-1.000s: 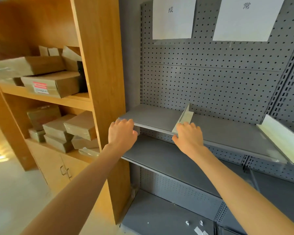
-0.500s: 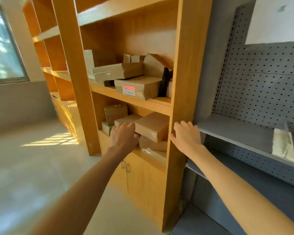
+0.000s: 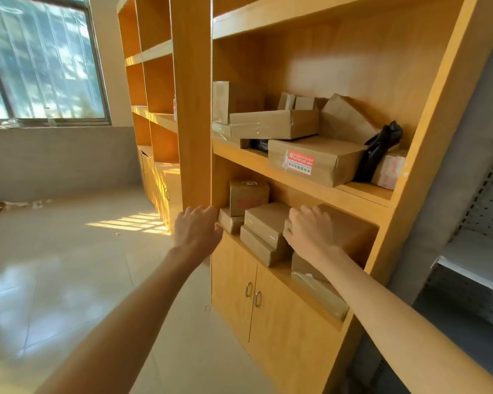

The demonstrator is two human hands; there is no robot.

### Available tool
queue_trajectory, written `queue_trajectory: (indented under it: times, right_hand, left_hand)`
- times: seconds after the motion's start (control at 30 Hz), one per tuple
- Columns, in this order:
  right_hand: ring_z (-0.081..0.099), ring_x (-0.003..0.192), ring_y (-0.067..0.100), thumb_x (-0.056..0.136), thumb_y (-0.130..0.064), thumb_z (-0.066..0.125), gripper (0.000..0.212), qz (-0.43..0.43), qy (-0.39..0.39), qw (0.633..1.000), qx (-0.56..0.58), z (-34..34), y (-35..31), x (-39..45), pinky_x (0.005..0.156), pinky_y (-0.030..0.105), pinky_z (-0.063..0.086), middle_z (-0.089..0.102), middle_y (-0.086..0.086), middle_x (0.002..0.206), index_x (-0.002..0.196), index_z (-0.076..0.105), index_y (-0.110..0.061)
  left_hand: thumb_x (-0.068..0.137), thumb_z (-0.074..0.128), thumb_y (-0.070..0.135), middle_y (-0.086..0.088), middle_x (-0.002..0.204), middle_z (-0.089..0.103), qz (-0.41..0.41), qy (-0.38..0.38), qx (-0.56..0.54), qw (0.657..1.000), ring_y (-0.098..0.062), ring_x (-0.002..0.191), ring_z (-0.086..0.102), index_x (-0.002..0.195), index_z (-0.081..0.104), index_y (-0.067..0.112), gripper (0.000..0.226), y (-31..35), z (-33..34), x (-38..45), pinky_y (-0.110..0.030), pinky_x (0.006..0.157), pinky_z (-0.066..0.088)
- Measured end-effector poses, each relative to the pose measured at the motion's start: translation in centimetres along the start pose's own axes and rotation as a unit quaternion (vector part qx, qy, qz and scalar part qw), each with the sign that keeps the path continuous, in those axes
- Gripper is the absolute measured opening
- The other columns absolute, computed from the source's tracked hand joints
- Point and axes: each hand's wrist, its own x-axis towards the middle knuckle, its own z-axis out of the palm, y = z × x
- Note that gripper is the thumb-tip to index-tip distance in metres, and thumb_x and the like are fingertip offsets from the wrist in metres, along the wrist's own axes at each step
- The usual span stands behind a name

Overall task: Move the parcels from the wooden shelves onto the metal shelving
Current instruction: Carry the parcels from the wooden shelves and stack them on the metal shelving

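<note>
Several brown cardboard parcels lie on two wooden shelves (image 3: 362, 191). On the lower shelf, my right hand (image 3: 309, 233) lies over the near left corner of a large brown parcel (image 3: 350, 231), fingers curled on its top and thumb at its edge. My left hand (image 3: 197, 230) hovers loosely curled in front of the wooden upright and holds nothing, its thumb close to a small flat parcel (image 3: 228, 221). Between my hands sits a stack of two parcels (image 3: 264, 223). The grey metal shelving (image 3: 473, 260) shows at the far right.
The upper shelf carries a red-labelled box (image 3: 316, 160), a long box (image 3: 273, 123) and a black bag (image 3: 379, 152). Cabinet doors (image 3: 251, 294) close the space below the lower shelf. A flat wrapped parcel (image 3: 319, 291) lies under the large one. Tiled floor and a window are to the left.
My view has swung left from the metal shelving to the wooden shelves. Both hands moved with it, and the right hand has come onto the large brown parcel.
</note>
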Motion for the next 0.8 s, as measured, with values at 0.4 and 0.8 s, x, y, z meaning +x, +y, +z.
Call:
queue_trajectory:
  times: [0.4, 0.8]
  right_hand:
    - [0.053, 0.108, 0.021, 0.096, -0.035, 0.051, 0.029, -0.002, 0.044, 0.999, 0.032, 4.7, -2.8, 16.7, 0.093, 0.035, 0.043, 0.059, 0.005, 0.117, 0.116, 0.056, -0.015]
    - [0.054, 0.106, 0.025, 0.095, -0.029, 0.053, 0.024, 0.071, 0.098, 0.992, -0.022, 5.6, -1.8, 28.8, 0.088, 0.035, 0.041, 0.061, 0.007, 0.114, 0.111, 0.059, -0.012]
  left_hand:
    - [0.094, 0.053, 0.026, -0.001, 0.110, 0.065, 0.013, 0.036, 0.000, 0.999, -0.019, 0.105, 0.058, 0.115, 0.061, 0.015, 0.025, -4.1, 4.8, 15.8, -0.032, 0.092, 0.045]
    - [0.092, 0.056, 0.027, -0.004, 0.117, 0.065, 0.090, 0.049, -0.067, 0.992, -0.023, 0.110, 0.057, 0.118, 0.061, 0.015, 0.028, -3.3, 8.9, 31.7, -0.037, 0.094, 0.045]
